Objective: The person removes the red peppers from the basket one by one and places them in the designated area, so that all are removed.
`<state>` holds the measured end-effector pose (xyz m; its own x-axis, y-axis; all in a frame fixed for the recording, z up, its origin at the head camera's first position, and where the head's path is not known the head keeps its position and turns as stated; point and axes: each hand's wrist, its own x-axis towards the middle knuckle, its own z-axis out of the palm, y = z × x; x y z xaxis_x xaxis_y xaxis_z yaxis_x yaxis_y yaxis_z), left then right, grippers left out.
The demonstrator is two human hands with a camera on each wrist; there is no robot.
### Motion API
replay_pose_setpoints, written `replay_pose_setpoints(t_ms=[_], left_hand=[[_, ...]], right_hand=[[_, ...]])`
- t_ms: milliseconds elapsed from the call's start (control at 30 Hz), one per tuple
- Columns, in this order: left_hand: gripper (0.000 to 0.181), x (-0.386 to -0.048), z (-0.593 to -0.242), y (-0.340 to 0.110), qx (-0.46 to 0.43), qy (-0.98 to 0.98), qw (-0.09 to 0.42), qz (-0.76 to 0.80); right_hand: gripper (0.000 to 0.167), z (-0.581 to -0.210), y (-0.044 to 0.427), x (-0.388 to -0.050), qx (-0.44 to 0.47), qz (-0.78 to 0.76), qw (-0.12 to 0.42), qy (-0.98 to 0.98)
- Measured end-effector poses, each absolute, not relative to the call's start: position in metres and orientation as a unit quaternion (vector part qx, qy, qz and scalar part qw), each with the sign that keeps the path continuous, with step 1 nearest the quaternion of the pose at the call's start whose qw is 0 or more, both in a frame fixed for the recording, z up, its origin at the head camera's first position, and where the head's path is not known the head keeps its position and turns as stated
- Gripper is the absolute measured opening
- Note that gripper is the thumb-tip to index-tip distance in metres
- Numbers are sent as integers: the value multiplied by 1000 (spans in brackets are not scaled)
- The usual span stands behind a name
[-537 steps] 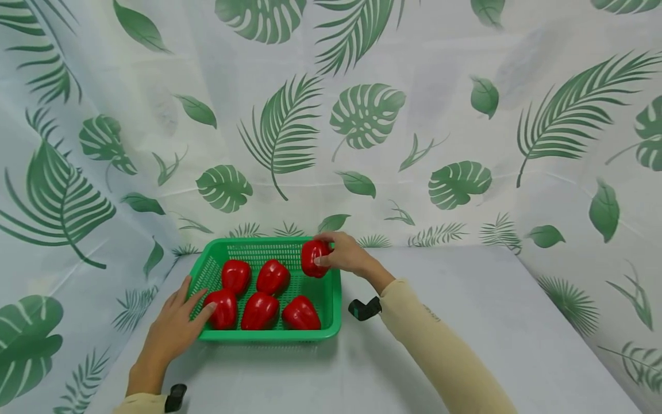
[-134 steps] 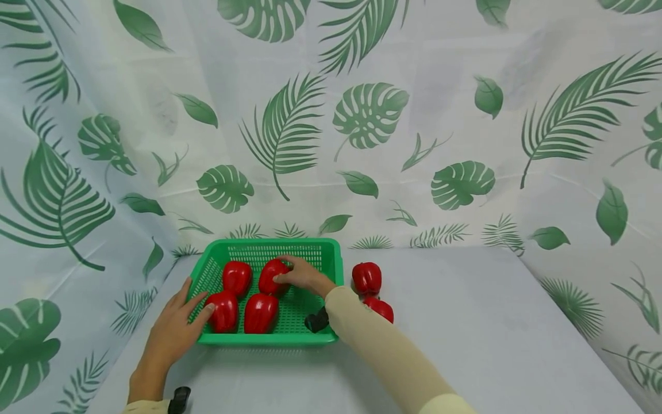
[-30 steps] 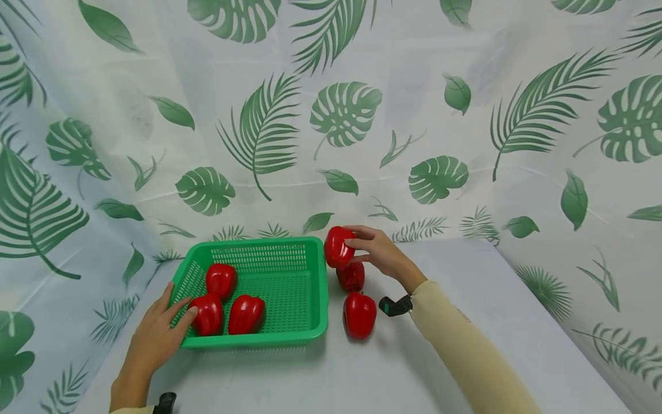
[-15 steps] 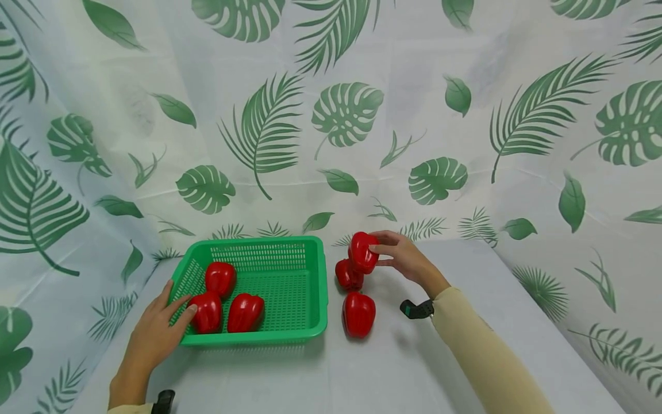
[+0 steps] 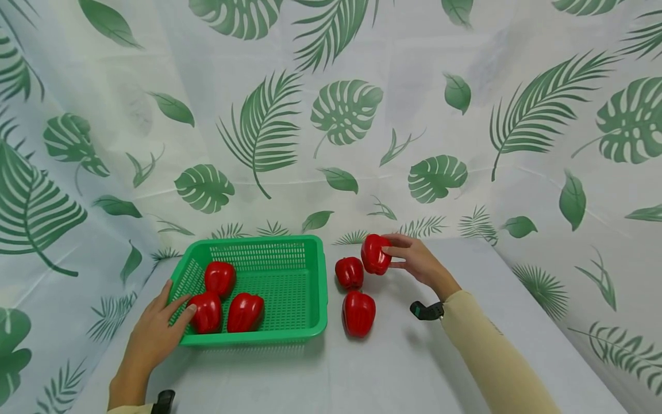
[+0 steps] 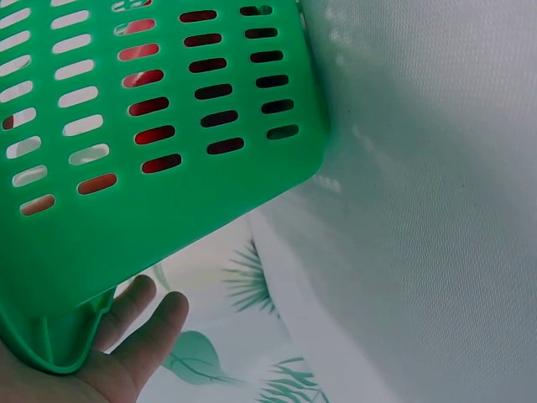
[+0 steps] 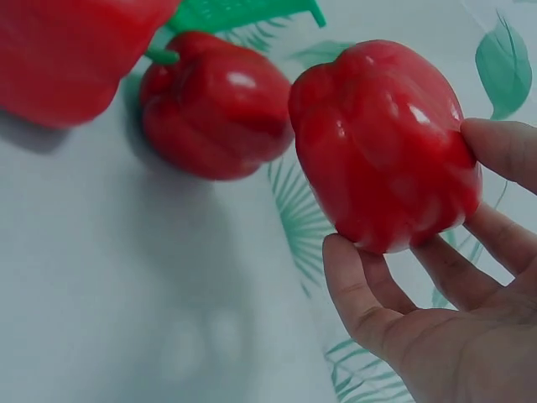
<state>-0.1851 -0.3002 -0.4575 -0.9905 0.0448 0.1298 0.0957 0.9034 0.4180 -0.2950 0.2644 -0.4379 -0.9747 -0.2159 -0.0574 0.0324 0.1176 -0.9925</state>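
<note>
To the right of the green basket (image 5: 258, 338), the right hand (image 5: 418, 261) grips a red pepper (image 5: 374, 256) — thumb on one side, fingertips on the other — and it looks raised off the white table (image 5: 248, 376). Between it and the basket's right side sits a far pepper (image 5: 349, 273), with a near pepper (image 5: 359, 314) in front; whether those two touch, I can't tell. The left hand (image 5: 155, 339) rests on the basket's left rim, fingers spread and nearly straight, thumb over the near corner. Inside the basket, toward its left end, are a back pepper (image 5: 220, 280), a corner pepper (image 5: 208, 313) just beside that thumb, and a front pepper (image 5: 246, 313). Behind the basket hangs a leaf-print cloth (image 5: 289, 201).
</note>
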Motion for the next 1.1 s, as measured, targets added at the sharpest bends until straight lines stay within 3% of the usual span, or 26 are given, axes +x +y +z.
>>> replay_pose_setpoints(t_ms=[1100], left_hand=[[64, -183, -458, -299, -30, -972, 63, -225]], right_hand=[[58, -485, 267, -301, -29, -588, 108, 801]])
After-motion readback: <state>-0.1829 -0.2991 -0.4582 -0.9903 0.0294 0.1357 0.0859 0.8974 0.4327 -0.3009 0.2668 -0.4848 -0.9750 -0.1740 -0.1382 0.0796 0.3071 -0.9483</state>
